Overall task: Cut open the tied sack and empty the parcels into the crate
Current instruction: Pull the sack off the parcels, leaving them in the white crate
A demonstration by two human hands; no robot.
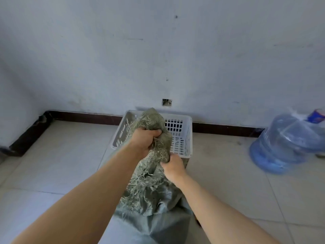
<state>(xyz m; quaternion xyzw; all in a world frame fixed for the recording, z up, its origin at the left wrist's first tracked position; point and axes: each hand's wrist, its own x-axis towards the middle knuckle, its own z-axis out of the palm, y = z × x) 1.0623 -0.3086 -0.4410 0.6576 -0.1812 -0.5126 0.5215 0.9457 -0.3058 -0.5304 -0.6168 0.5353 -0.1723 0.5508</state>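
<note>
Gripping the frayed sack [154, 199] with both hands, just in front of the crate [182, 143].
The left hand [145, 141] is clenched on bunched cloth over the crate's near rim. The right hand [173, 167] pinches a fold lower down, just before that rim. The sack's top end pokes up over the crate's opening, and its body hangs down in front of the crate. A blue bottle [281, 145] lies on the floor [61, 155], well right of the crate.

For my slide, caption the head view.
Left hand and right hand grip the frayed sack by a white crate.
</note>
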